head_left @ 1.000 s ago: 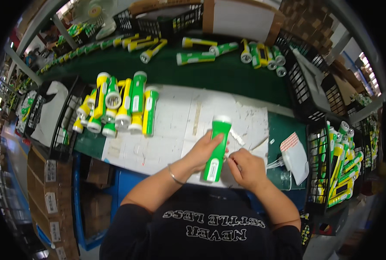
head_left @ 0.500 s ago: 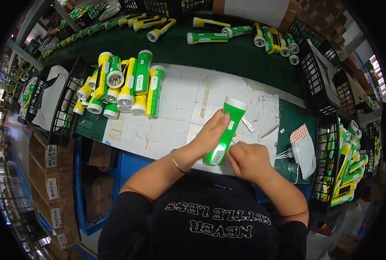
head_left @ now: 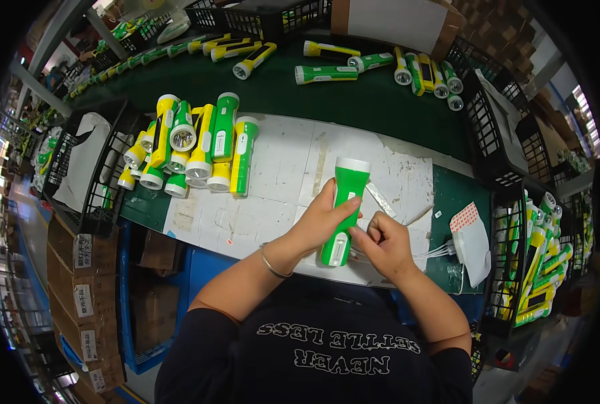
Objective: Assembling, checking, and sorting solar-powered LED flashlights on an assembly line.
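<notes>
A green flashlight (head_left: 351, 180) with a white head is in my left hand (head_left: 319, 221), its head pointing away from me over the white board. The fingers wrap round its barrel, and the thumb lies across the front near the switch. My right hand (head_left: 389, 248) is closed at the flashlight's right side, its thumb tip by the lower barrel. Whatever its curled fingers pinch is hidden. White cables (head_left: 436, 254) run from beside this hand to a white box-like device (head_left: 471, 249) on the right. To the left, several green and yellow flashlights (head_left: 222, 128) lie stacked.
The white board (head_left: 279, 155) covers part of a green table (head_left: 273, 94). More flashlights (head_left: 327, 74) lie along the far side. Black crates stand at the left (head_left: 115, 145) and right (head_left: 491, 124); another crate (head_left: 512, 269) holds flashlights. Cardboard boxes (head_left: 78, 269) are stacked at lower left.
The flashlight has turned more upright and its green glow near the lower end has gone out. My right hand has shifted slightly, its thumb now extended toward the barrel.
</notes>
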